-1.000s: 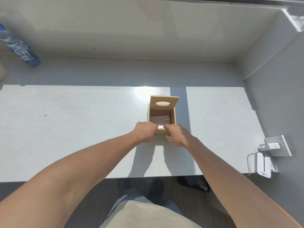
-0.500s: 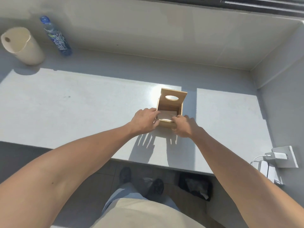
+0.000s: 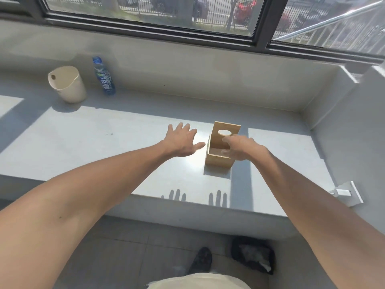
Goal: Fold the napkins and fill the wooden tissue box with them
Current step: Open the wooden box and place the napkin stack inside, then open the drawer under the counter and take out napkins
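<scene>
I see my right hand (image 3: 241,148) pinching the raised lid (image 3: 226,135) of the box (image 3: 218,160), fingers at its oval hole. Napkins lie pale inside, just under that grip. My left hand (image 3: 182,140) hovers spread and empty just left of the box. Far left stand a cup (image 3: 67,84) and bottle (image 3: 104,77); nothing blocks the box.

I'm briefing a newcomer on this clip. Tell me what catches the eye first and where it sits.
The wooden box stands in sunlight near the middle of the grey ledge, its lid with the oval hole raised. The right hand reaches over its open top, while the left hand hovers spread beside it. Far left at the wall stand a cream cup and a blue bottle.
</scene>
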